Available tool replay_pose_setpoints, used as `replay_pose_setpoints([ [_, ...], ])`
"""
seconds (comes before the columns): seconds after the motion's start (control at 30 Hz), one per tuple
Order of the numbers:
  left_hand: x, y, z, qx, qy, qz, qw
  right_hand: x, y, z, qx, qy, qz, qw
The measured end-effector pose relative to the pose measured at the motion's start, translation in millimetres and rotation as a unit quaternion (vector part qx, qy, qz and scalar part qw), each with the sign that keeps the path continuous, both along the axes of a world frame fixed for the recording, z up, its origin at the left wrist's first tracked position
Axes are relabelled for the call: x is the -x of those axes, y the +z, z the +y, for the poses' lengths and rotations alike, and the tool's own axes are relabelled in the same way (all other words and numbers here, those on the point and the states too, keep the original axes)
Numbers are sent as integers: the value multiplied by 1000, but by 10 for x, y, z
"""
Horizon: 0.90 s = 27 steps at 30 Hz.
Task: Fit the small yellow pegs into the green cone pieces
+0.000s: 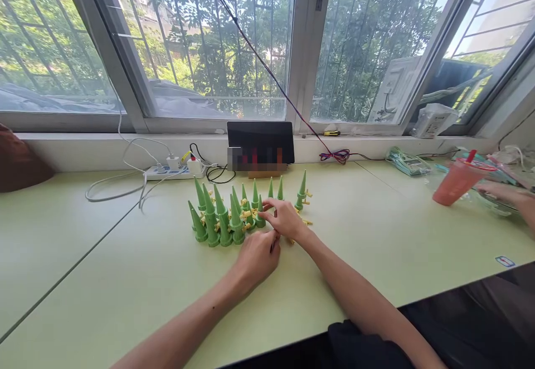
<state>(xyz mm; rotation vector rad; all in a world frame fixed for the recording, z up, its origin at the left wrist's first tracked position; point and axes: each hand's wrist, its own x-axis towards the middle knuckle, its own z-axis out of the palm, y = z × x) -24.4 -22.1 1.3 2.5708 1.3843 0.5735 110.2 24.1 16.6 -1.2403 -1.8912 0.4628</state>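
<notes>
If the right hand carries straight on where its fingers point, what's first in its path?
Probably the green cone just off the fingertips of the right hand; they may already touch, since depth is unclear in this single view.

On your table (376, 229), going off your left hand (257, 251), you've got cones (235, 215) bunched from 10 to 12, your right hand (286, 221) and, past it, a lone cone (301, 188) around 1, tablet (261, 137) behind at 12, power strip (169, 174) between 10 and 11, cup (457, 182) between 2 and 3.
</notes>
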Motion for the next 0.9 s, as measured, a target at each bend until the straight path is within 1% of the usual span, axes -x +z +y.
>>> replay_pose_setpoints([
  [0.2,-4,8,-7,-8,-1,4,1000,-9,-25,19,-3,19,4,1000],
  [0.37,-4,17,-6,-12,-4,16,1000,-23,-15,4,2,1,-3,1000],
  [0.47,-7,30,-13,-17,10,22,1000,-26,-2,-5,11,-10,3,1000],
  [0.63,-10,50,-30,-20,28,35,999,-26,5,-5,-2,-21,6,1000],
  [0.9,-4,36,-10,-16,34,36,999,-13,6,-22,-4,-6,-4,1000],
])
